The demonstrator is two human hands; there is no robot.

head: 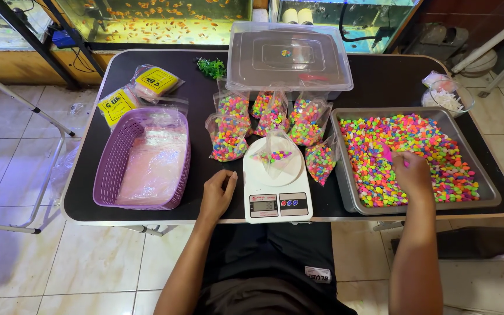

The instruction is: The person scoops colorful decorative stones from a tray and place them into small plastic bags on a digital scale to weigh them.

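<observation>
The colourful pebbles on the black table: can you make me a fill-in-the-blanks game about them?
1. The right hand reaches into the grey metal tray full of colourful ____.
2. A small clear plastic bag sits on the white digital kitchen ____.
3. The left hand rests on the black table between the scale and the ____ plastic basket.

Missing words: pebbles; scale; purple

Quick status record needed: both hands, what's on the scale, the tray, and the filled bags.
left hand: rests on black table beside white scale
right hand: in metal tray, holding pink scoop
scale: open bag, few pebbles inside
tray: multicoloured pebbles
filled bags: behind the scale
purple basket: left, holds plastic bags
</observation>
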